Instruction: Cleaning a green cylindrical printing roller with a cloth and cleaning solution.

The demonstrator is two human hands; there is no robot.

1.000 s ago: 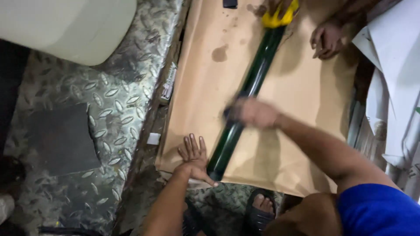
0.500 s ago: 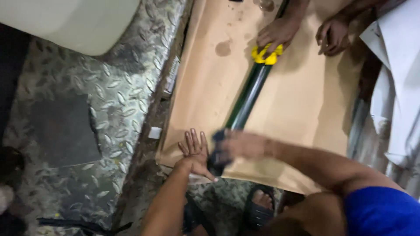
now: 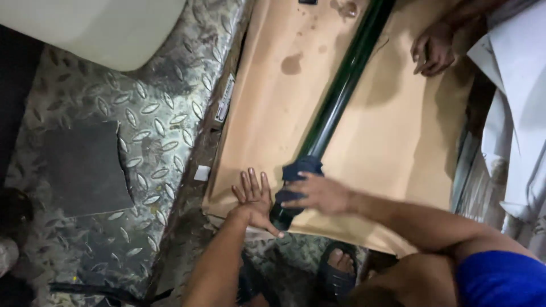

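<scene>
A long dark green pipe (image 3: 340, 94) lies on a sheet of brown paper (image 3: 392, 142), running from the near edge up to the top of the view. My right hand (image 3: 318, 193) presses a dark blue cloth (image 3: 298, 170) around the pipe's near end. My left hand (image 3: 253, 196) lies flat with fingers spread on the paper's near left corner, beside the pipe's end. Another person's hand (image 3: 433, 51) rests on the paper at the upper right.
Diamond-pattern metal floor plate (image 3: 148, 131) lies to the left, with a dark mat (image 3: 85, 167) on it. A white curved object (image 3: 96, 28) fills the top left. White cloth (image 3: 520, 108) hangs at the right. My sandalled foot (image 3: 338, 267) is below the paper.
My right hand with the cloth has slid down the pipe to its near end. The yellow piece and the other person's hand on the pipe have left the view as the camera moved closer.
</scene>
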